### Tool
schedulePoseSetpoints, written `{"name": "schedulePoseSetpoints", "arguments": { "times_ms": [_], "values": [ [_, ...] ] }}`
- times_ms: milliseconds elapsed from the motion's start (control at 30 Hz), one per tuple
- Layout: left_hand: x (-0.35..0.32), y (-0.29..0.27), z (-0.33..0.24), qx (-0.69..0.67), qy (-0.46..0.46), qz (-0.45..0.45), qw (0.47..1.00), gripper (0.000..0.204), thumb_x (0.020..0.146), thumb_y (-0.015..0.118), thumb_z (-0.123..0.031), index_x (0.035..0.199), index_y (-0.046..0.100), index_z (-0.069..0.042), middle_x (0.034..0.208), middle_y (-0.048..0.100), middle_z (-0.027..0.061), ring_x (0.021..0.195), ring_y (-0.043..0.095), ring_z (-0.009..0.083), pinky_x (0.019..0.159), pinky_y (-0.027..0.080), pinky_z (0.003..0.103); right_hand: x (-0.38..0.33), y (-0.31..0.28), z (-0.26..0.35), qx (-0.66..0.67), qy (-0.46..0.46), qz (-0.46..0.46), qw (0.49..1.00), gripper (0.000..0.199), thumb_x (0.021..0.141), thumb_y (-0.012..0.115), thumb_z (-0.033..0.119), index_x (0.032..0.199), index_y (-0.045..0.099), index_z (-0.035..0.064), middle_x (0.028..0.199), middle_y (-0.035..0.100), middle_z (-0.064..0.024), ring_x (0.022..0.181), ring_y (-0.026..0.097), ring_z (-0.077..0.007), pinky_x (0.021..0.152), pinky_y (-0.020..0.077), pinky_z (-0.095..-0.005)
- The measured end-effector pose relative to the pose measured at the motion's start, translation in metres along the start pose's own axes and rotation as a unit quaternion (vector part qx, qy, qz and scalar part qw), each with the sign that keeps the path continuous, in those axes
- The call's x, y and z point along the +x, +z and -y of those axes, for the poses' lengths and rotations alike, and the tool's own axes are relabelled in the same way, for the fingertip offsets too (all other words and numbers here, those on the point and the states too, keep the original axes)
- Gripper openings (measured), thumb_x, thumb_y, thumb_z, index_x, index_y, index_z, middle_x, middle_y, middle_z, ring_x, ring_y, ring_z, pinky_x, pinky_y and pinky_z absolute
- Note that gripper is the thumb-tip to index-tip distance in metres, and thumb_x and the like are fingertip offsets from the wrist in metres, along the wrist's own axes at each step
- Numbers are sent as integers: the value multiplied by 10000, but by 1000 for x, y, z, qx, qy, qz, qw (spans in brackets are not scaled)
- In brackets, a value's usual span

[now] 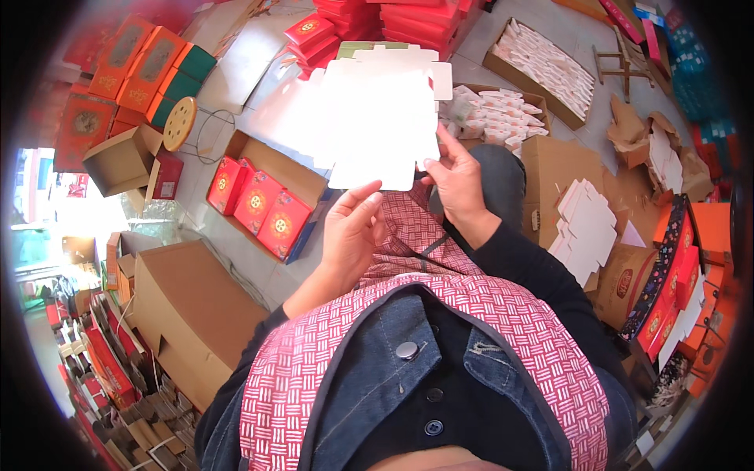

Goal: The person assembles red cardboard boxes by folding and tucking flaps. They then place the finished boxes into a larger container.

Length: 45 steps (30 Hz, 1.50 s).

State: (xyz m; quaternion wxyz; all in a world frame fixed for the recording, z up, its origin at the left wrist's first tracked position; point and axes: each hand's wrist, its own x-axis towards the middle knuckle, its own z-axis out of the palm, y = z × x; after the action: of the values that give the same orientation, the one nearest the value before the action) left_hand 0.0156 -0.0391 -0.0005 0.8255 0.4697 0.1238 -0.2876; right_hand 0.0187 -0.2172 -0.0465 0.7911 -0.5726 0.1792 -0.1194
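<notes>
White card blank [377,118]: flat, unfolded, tabs along edges; held out beyond the apron [294,385] (red/white pattern).
R hand [455,184]: thumb + fingers pinching blank's near R corner.
L hand [352,231]: fingers curled, index tip at blank's near edge; can't tell if gripping.
L of hands: open carton [298,169] w/ patterned red boxes [258,200] in a row.
R of hands: more white blanks [585,228], overlapping, nr brown cardboard [554,153].
Far side: red box pile [416,23], stacked.
Far L: orange boxes [126,67], stacked, nr yellow-topped stool [181,124].
</notes>
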Motion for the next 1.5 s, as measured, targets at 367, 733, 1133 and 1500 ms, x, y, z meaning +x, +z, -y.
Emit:
{"name": "schedulePoseSetpoints", "arguments": {
  "times_ms": [367,733,1133,1500],
  "values": [
    [-7,-88,-5,-18,53,-267,962,413,852,694,-294,1070,497,-4,1045,540,89,955,556,192,703,492,294,-41,-31,17,3,4,3,1000,554,853,509,-83,1385,375,-1,1115,579,-91,914,603,-118,700,524,-211],
    [39,-94,-52,-36,346,-229,909,460,923,488,-22,1364,354,-22,1216,527,130,1045,573,190,847,519,304,-58,-35,27,-80,-23,14,996,542,848,516,-79,1372,396,-10,1120,585,-93,934,589,-119,702,521,-222],
    [43,-115,-50,-20,366,-215,905,345,921,499,-1,1264,476,24,1173,577,127,1034,583,185,896,493,296,-27,-41,15,164,138,-6,977,491,1004,357,368,1309,435,-9,1204,556,-98,1111,530,-204,918,445,-354],
    [40,-129,-49,204,418,-218,858,293,925,518,3,1214,562,-7,1151,611,103,1040,578,142,887,462,249,4,-24,-5,75,165,85,980,349,898,511,64,1235,475,-21,1141,596,-145,1016,606,-237,897,484,-354]
  ]
}}
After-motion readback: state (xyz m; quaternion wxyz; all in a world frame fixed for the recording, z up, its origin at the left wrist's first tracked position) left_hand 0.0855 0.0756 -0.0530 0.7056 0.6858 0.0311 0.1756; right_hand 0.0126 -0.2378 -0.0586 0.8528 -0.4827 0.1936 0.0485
